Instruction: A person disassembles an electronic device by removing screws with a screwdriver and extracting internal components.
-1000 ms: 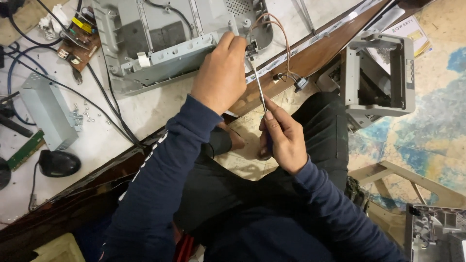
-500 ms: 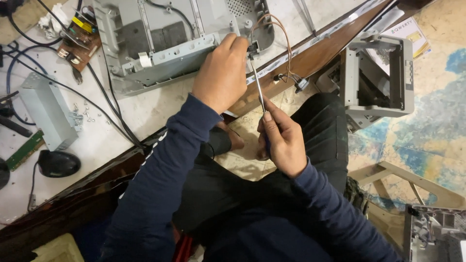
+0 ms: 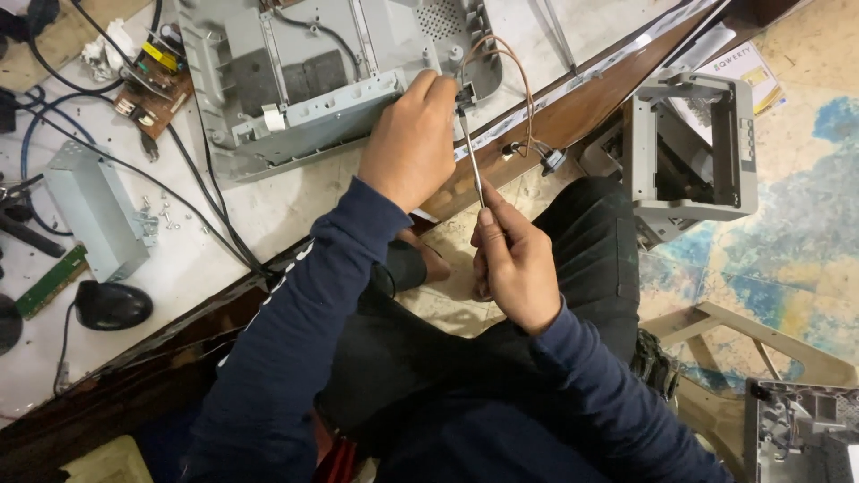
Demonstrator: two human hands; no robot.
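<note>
Two hands engaged | screwdriver (image 3: 472,161) pinched by right hand (image 3: 514,264): stiff, slender | grey chassis (image 3: 304,89) clamped by left hand (image 3: 412,148) at table (image 3: 295,210) edge: rigid, light.

Even, fairly bright indoor light; soft shadows under the arms, no glare, sharp focus, slight wide-angle bending at edges.

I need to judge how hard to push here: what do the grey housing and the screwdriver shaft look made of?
The grey housing looks like moulded plastic, matt, with ribs and posts; a duller folded strip along its near edge may be sheet metal. The screwdriver shaft, held by the right hand, looks like bare steel, thin and shiny. The left hand steadies the housing.
</note>
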